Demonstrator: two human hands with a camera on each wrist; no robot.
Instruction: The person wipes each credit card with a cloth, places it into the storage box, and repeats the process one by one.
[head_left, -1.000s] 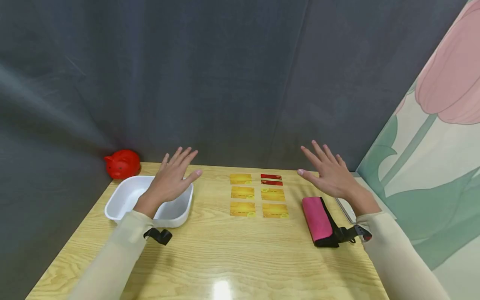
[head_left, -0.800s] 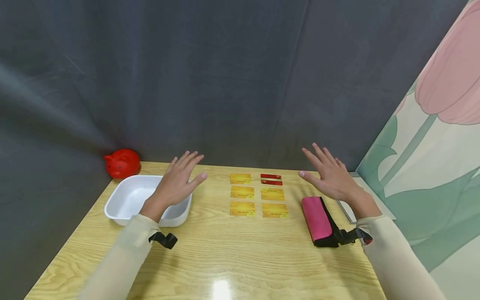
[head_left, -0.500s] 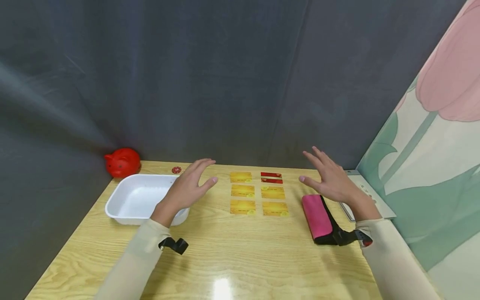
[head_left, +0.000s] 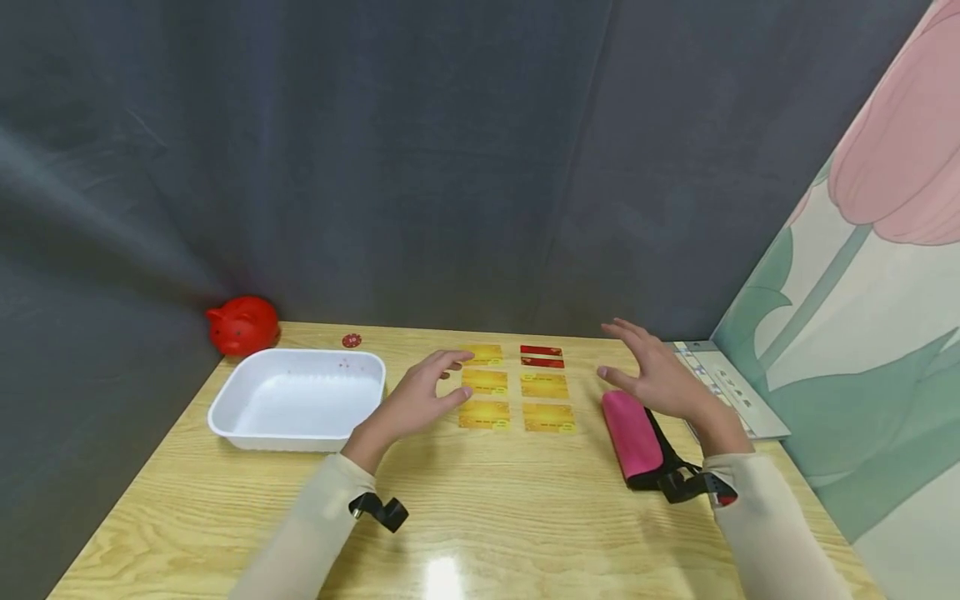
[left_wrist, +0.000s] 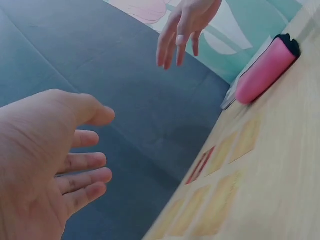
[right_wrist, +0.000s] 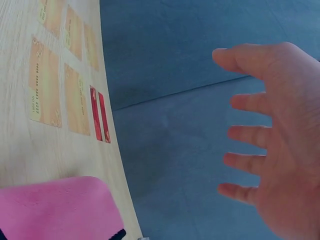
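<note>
My left hand (head_left: 416, 400) hovers over the table beside the left column of yellow cards (head_left: 484, 414), fingers relaxed and holding nothing. In the left wrist view its thumb and fingers stand apart with bare air between them. My right hand (head_left: 660, 379) is raised above the pink case with black trim (head_left: 632, 437), also holding nothing; the right wrist view shows its fingers spread. Several yellow cards lie flat in two columns, and at the far end of the right column is a red card with a pale stripe (head_left: 542, 351). The left fingertips overlap the far-left cards in the head view.
A white plastic basin (head_left: 300, 404) stands at the left, with a red piggy bank (head_left: 243, 325) behind it. Near the back edge lies a red round chip (head_left: 352, 340). A pale flat book or board (head_left: 738, 392) lies at the right. A dark curtain (head_left: 420, 167) hangs behind the table.
My left hand has moved right and lower, from over the basin to beside the cards, uncovering the red chip. My right hand has dipped slightly. The table objects have stayed put.
</note>
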